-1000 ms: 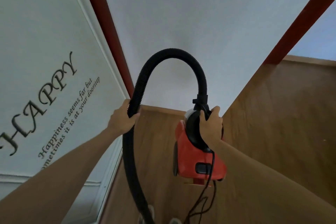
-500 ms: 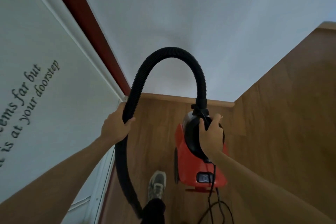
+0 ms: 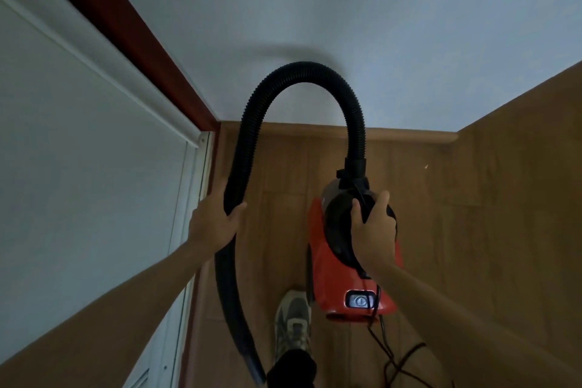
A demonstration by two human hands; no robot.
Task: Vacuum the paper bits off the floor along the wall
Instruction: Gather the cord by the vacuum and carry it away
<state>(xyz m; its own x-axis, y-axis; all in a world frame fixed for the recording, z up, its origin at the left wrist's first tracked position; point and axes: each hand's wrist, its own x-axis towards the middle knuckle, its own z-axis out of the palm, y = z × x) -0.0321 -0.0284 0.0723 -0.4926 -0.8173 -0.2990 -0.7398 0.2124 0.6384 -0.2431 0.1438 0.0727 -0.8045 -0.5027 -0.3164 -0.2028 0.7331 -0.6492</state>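
My right hand (image 3: 373, 227) is clenched on the handle of the red canister vacuum (image 3: 327, 268), and my left hand (image 3: 217, 224) grasps the black hose (image 3: 302, 71) just left of it. What seems a small paper bit (image 3: 426, 167) lies on the floor beyond the vacuum, to its right. The nozzle (image 3: 252, 362) hangs at its near left, so I judge my left hand must swing it across.

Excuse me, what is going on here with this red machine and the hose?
A person is handling a small red vacuum cleaner near a corner. The right hand grips its black top handle; the left hand holds the black ribbed hose, which arches up from the machine and runs down beside a shoe. The cord trails on the wooden floor. One small pale bit lies to the right near the wall, away from the hose end.
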